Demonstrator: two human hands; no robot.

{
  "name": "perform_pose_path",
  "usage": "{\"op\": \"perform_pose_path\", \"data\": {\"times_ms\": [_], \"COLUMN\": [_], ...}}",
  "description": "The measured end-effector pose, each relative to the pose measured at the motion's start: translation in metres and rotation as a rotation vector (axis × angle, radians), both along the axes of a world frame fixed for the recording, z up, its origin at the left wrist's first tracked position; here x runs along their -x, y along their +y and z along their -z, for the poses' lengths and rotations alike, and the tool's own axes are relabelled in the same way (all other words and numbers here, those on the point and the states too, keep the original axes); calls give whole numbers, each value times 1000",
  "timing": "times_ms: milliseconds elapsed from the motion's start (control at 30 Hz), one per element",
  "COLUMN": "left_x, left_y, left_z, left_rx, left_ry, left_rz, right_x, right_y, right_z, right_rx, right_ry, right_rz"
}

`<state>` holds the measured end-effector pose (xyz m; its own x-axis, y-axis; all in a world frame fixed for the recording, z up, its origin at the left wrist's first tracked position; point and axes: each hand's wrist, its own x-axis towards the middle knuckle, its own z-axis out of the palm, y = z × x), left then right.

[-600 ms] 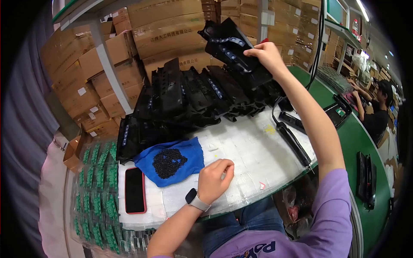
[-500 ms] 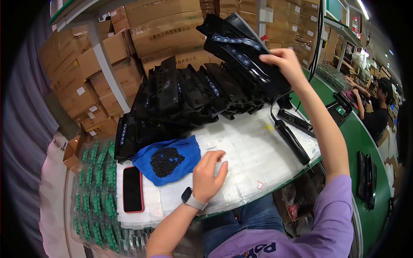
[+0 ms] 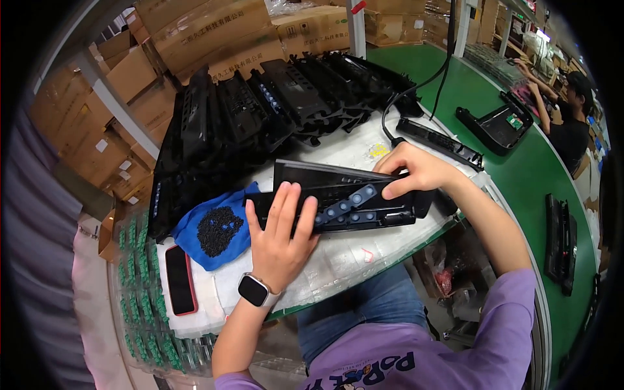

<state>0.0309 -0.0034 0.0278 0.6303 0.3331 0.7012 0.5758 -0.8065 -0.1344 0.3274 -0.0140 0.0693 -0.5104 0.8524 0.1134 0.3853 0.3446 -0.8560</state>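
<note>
A long black plastic housing (image 3: 396,213) lies across the white work surface in front of me. A blue-grey rubber button strip (image 3: 351,203) sits slanted in it, its lower end near my left fingers. Behind and partly over the housing is another long black panel (image 3: 302,173). My left hand (image 3: 278,250) rests on the housing's left part with fingers stretched and spread. At the right end, my right hand (image 3: 419,170) pinches the black parts between thumb and fingers; the fingertips are partly hidden. Left of the housing, a blue cloth (image 3: 188,235) carries a pile of small black pieces (image 3: 218,233).
Stacked black housings (image 3: 292,97) line the back of the surface. A red-edged phone (image 3: 181,279) lies at the left, beside trays of green circuit boards (image 3: 140,260). A corded black tool (image 3: 439,140) is at the right. Beyond the green bench (image 3: 520,175) sits another person.
My right hand has brought the black housing down from the raised position above the stack to the white surface. My left hand has moved onto it. The whole view has shifted.
</note>
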Motion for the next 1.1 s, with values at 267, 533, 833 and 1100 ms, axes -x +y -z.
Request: {"op": "perform_pose_path", "data": {"times_ms": [267, 533, 833, 1100], "left_x": [4, 23, 38, 41], "left_y": [15, -1, -18, -33], "left_z": [1, -7, 3, 6], "left_rx": [138, 411, 704, 674], "left_ry": [56, 79, 92, 172], "left_rz": [-8, 217, 237, 164], "right_x": [1, 2, 29, 49], "right_y": [38, 46, 16, -26], "right_z": [18, 33, 6, 31], "right_rx": [-38, -20, -422, -808], "right_ry": [-157, -90, -273, -611], "right_rz": [-112, -65, 23, -65]}}
